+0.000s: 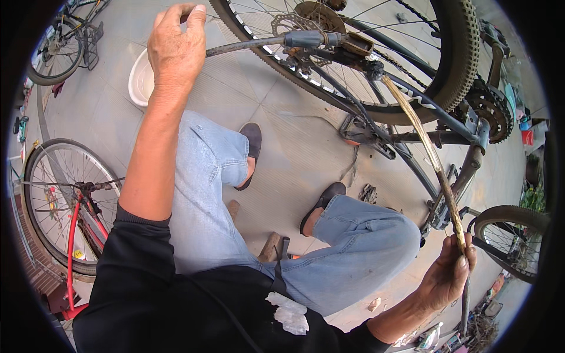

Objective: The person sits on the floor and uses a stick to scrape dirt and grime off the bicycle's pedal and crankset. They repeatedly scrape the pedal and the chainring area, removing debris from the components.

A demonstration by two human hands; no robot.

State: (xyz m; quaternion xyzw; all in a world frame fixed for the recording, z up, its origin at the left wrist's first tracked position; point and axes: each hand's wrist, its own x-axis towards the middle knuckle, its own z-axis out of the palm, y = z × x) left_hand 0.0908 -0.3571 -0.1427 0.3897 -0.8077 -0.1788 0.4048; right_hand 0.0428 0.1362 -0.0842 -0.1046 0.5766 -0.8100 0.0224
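My left hand [178,48] is raised at the upper left, its thumb and forefinger bent. A grey rod [245,45] with a ribbed grey sleeve [304,39] passes out of sight behind it; whether the hidden fingers hold the rod cannot be seen. In my right hand [450,269] is a partly peeled wooden stick [426,139], pinched between thumb and fingers. Its far end meets a dark lump [376,70] on the bicycle by the rear wheel. The bicycle wheel [461,53], with its knobby tyre, disc rotor [291,24] and chainring [490,114], lies beyond my knees.
A white basin [139,84] sits behind my left forearm. To the left, a red bicycle frame [73,247] has a spoked wheel [37,194]. Another bicycle [57,48] stands farther back. At right are another wheel [507,216] and plants [532,198]. A black pedal [357,134] hangs near my feet.
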